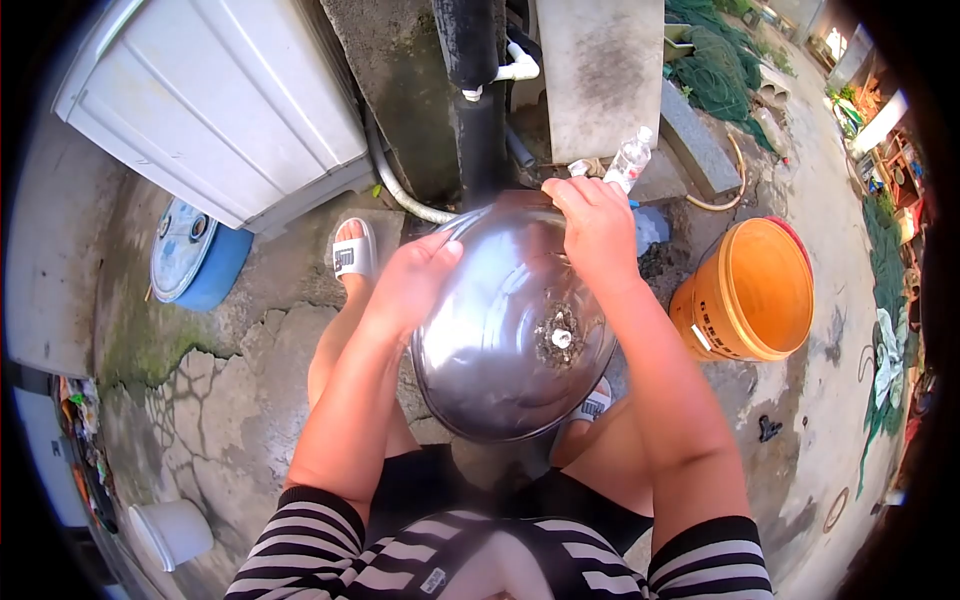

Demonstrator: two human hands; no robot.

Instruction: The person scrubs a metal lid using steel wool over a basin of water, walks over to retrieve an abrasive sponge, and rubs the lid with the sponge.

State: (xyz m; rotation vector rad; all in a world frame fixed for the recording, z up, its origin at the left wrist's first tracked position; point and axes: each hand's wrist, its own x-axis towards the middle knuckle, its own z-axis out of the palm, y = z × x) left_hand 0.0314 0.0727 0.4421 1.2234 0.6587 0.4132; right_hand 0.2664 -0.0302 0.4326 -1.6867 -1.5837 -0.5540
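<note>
A large round, shiny steel bowl-shaped piece (480,350) is held tilted above my knees; whether it is a basin or a lid I cannot tell. On its right half sits a patch of dark grime (561,335) with a small white lump in the middle. My left hand (415,280) grips the upper left rim, thumb lying on the metal and the other fingers mostly hidden. At the upper right, my right hand (596,225) is closed over the far edge. Beside its fingertips shows a brown strip (525,199), partly covered.
An orange bucket (700,305) stands to the right. Beyond my right hand is a clear plastic bottle (630,160). A black pipe (480,140) rises ahead, near a white ribbed container (220,100). Left lie a blue drum (215,265) and a white bucket (175,532).
</note>
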